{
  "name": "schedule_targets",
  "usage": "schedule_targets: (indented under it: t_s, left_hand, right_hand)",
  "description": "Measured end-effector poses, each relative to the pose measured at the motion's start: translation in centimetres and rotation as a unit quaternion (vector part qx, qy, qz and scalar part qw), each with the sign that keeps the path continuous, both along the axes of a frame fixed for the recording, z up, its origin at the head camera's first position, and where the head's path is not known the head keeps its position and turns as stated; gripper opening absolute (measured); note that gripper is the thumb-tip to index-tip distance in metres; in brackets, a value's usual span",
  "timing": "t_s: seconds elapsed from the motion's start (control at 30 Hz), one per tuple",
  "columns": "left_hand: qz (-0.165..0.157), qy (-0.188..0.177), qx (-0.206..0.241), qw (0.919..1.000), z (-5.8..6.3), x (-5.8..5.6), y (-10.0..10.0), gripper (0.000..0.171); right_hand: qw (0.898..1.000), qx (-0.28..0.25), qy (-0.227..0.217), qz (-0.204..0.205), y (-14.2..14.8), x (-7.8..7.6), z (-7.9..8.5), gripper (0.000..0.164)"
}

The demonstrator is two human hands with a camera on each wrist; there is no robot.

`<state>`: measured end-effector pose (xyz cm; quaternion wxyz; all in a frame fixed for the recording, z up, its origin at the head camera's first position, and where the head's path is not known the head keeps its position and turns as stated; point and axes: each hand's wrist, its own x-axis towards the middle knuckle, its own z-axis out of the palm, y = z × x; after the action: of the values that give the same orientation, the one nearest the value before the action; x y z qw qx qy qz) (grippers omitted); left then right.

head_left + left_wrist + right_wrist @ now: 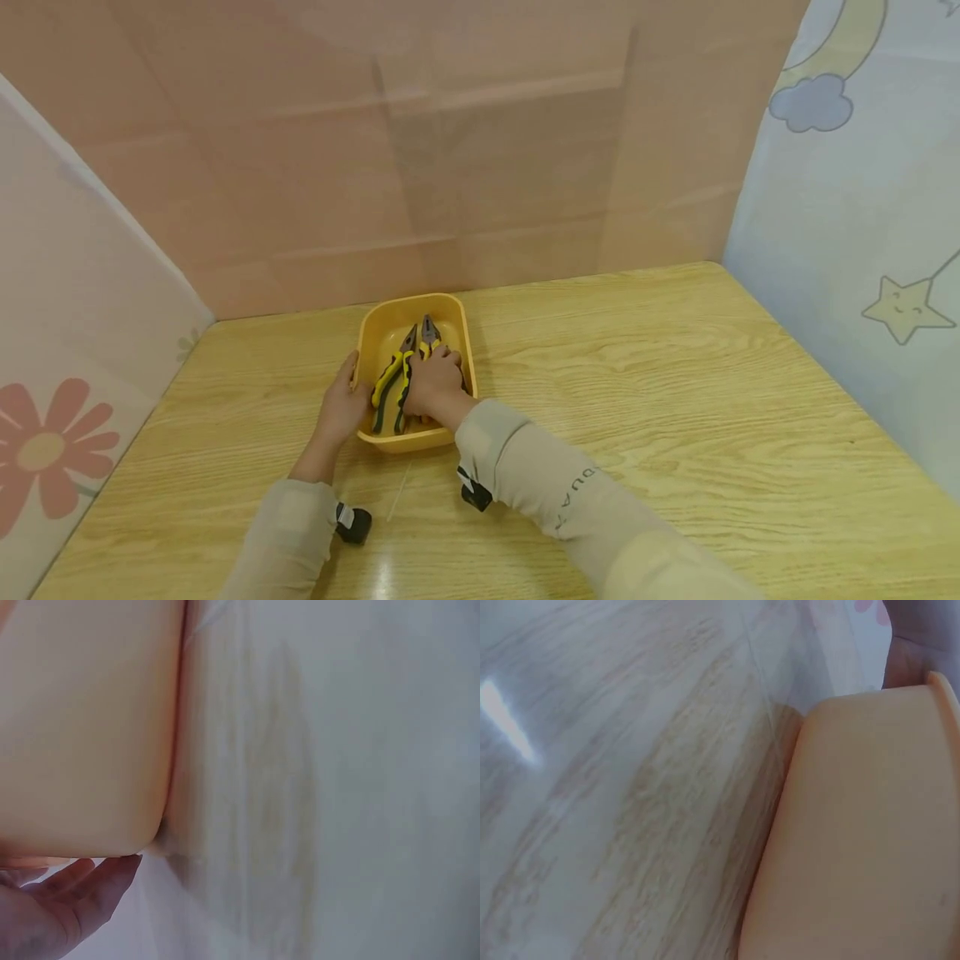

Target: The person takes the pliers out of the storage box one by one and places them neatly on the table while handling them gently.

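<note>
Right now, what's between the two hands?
In the head view, one pair of pliers in the yellow tub lies between the left hand and right hand.

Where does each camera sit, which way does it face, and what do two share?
Head: worn on the head, facing forward and down at the yellow tray with pliers on the table; the left hand, right hand and sleeves show.
Left wrist: sits there, faces the tray's outer wall and table; left hand's fingers show lower left.
Right wrist: sits there, faces the tray's outer wall and table; a hand, apparently the left, shows upper right.
Both wrist views share the tray's outer wall.
</note>
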<state>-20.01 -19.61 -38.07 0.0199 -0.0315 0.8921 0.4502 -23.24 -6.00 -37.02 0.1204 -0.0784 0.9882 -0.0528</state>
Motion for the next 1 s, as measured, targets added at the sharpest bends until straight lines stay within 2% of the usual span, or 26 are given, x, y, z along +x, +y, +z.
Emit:
schedule_targets:
  t_s: [0.13, 0.27, 0.37, 0.53, 0.6, 0.8, 1.0]
  left_hand:
    - [0.031, -0.017, 0.047, 0.9982, -0.1, 0.0, 0.3, 0.053]
    - [0.045, -0.024, 0.076, 0.9958, 0.0, 0.0, 0.5, 0.053]
    - [0.04, -0.028, 0.084, 0.9953, 0.1, -0.1, 0.5, 0.054]
    - [0.026, -0.046, 0.125, 0.9907, 0.5, -0.2, -0.2, 0.056]
    - [0.02, -0.05, 0.145, 0.9879, 0.5, -0.2, -0.5, 0.057]
    - [0.003, -0.052, 0.16, 0.9858, 0.3, -0.2, -1.0, 0.059]
    - [-0.001, -0.053, 0.18, 0.9822, 0.2, -0.3, -0.9, 0.06]
  right_hand:
    - [1.0, 0.022, -0.007, -0.002, 0.0, -0.1, 0.1, 0.08]
    - [0.999, 0.037, -0.021, 0.006, 0.1, -0.2, 0.4, 0.081]
    - [0.998, 0.05, -0.036, 0.017, 0.3, -0.3, 0.8, 0.079]
    - [0.996, 0.064, -0.046, 0.039, 0.3, -0.4, 1.4, 0.071]
    - [0.997, 0.057, -0.044, 0.036, 0.3, -0.4, 1.3, 0.07]
    - [0.999, 0.013, -0.037, -0.004, 0.2, -0.6, 0.6, 0.068]
    - [0.999, 0.001, -0.033, -0.003, 0.3, -0.7, 0.4, 0.069]
